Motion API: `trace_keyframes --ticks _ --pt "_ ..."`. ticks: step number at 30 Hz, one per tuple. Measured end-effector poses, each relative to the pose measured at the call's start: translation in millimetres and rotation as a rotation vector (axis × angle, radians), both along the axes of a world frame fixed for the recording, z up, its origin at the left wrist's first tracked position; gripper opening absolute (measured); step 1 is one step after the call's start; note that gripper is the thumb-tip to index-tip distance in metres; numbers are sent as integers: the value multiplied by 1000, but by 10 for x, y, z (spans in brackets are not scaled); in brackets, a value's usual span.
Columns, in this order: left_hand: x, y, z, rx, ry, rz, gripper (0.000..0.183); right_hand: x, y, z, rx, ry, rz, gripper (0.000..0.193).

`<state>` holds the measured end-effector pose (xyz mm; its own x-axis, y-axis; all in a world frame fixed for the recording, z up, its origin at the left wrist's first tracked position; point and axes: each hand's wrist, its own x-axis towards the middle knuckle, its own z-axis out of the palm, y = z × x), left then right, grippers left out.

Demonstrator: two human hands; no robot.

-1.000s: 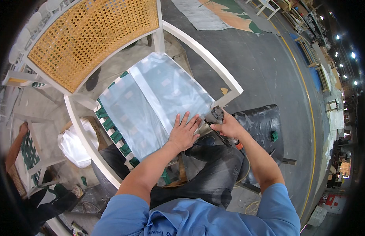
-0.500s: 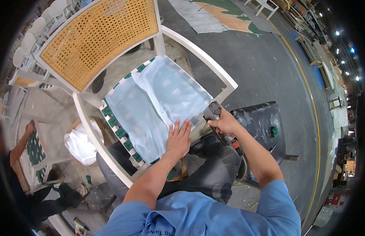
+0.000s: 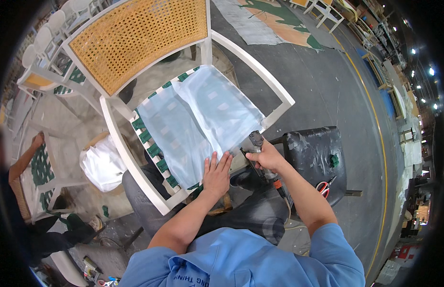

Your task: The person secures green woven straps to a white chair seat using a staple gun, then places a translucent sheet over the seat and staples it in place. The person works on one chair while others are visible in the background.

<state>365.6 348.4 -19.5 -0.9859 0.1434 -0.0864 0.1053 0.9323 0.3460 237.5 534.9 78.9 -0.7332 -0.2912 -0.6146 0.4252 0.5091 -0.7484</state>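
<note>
A white armchair point(image 3: 130, 165) with a woven cane back point(image 3: 143, 43) faces me. Thin pale-blue fabric point(image 3: 217, 103) covers its seat, with a raised fold down the middle. Green and white webbing point(image 3: 146, 137) shows along the seat's left side. My left hand point(image 3: 217, 176) lies flat near the front edge of the fabric, fingers spread. In my right hand point(image 3: 269, 157) is a staple gun point(image 3: 256, 139), its head by the seat's front right corner. A hose with an orange fitting point(image 3: 278, 184) hangs from its handle. Whether its nose touches the chair, I cannot tell.
Right of me stands a worn black padded stool point(image 3: 310, 148) with red-handled scissors point(image 3: 323, 187) and a green scrap point(image 3: 334, 161). White cloth point(image 3: 105, 163) is bundled left of the chair. A co-worker's arm point(image 3: 27, 160) reaches to another webbed chair point(image 3: 43, 167) at far left.
The staple gun has shifted slightly left and toward me, off the corner. My left hand has drawn back a little. The view has moved, and the scissors now show more beside my right forearm.
</note>
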Motion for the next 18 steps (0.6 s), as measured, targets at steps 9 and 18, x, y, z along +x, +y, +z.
trace_keyframes --ticks 9,18 --pt "0 5 27 -6 16 -14 80 97 -58 -233 145 221 108 75" --pt "-1 -212 -116 -1 81 -21 84 88 -49 26 -55 22 -70 76"
